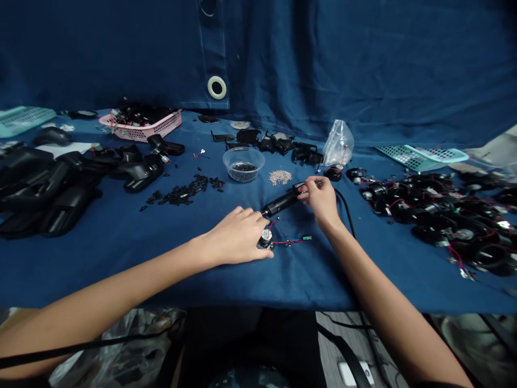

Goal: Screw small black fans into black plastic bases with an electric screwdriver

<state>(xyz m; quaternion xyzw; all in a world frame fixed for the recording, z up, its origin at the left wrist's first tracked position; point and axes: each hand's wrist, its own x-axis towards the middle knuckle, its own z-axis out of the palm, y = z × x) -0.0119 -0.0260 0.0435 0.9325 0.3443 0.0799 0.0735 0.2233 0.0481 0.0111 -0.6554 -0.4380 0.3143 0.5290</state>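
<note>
While left hand [241,237] holds motor [266,235], screwdriver [280,203] in right hand [320,198]

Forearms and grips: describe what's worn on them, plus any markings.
The left grip and right grip are ungloved, with no visible rings or markings. Neither the left forearm nor right forearm shows a sleeve or watch. A black strap crosses the left forearm.

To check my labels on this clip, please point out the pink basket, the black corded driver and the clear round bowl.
Pink basket [160,128]: head view, side wall.
Black corded driver [280,203]: head view, barrel.
Clear round bowl [244,158]: head view, wall.
</note>
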